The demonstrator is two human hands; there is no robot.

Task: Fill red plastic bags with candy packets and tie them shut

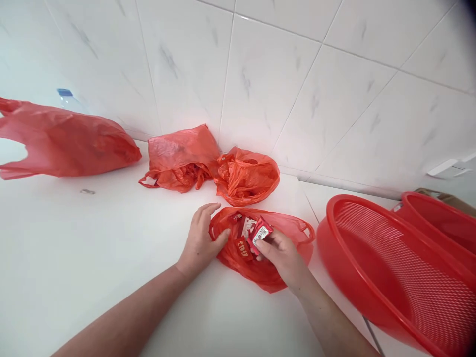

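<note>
An open red plastic bag [275,282] lies on the white surface, with several small red and white packets in it, among them a red packet with gold characters [243,249]. My right hand [284,258] is over the bag and pinches a small red packet with a white label [262,232] between thumb and fingers. At the bag's left edge is my left hand [203,243], thumb and fingers apart, the thumb over the bag's opening. Nothing shows in that hand.
Behind stand a crumpled red bag [247,176] and a fuller red bag [182,146] by the tiled wall [267,89]. A large red bag [74,141] lies far left, near a clear bottle with a blue cap [65,92]. Red mesh baskets [375,267] occupy the right.
</note>
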